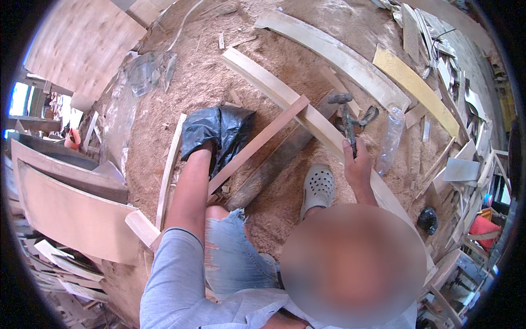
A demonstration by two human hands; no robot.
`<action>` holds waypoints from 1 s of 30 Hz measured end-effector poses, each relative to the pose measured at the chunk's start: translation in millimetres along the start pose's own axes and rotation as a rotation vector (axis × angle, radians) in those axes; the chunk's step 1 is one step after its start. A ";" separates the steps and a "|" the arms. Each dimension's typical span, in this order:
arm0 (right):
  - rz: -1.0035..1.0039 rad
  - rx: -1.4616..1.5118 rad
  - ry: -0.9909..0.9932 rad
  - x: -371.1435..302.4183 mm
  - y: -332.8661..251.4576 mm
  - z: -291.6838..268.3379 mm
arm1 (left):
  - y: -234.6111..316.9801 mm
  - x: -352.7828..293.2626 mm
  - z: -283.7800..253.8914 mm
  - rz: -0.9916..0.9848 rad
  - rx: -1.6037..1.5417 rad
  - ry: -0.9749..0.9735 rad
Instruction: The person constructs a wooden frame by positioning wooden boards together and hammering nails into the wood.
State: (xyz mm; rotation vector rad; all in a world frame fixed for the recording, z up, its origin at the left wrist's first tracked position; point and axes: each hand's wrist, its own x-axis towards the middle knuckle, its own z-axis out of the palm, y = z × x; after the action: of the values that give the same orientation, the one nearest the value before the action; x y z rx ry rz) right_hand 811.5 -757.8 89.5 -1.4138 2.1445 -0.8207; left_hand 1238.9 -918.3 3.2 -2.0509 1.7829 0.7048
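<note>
My left forearm [189,186] reaches into a crumpled black plastic bag [222,129]. The bag covers the left hand, so its fingers and anything in them are hidden. In my right hand [359,162], closed round the handle, is a hammer [349,122] with its head pointing away from me. That hand is over a long pale wooden beam [285,98] running from far left to near right. A reddish wooden strip [260,143] crosses the beam, its far end on it and its near end beside the bag. Under them lies a dark, weathered plank [279,159].
Sawdust [192,77] covers the ground. A clear plastic bottle [390,142] lies right of the hammer. Curved boards [334,52] and a yellowish plank [416,90] lie beyond. Large curved panels [71,214] stand at left; scrap wood [463,159] is heaped at right. My clog [319,189] is near the beam.
</note>
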 end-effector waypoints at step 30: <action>-0.012 0.018 -0.065 -1.7 -8.6 4.3 | -33.6 -157.6 -52.1 0.297 -0.877 0.191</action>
State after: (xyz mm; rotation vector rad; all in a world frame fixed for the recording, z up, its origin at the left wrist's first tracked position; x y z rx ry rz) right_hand 820.6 -759.8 92.4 -1.4265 2.0772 -0.7852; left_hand 1265.0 -812.3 132.7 -2.4269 2.1512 1.6655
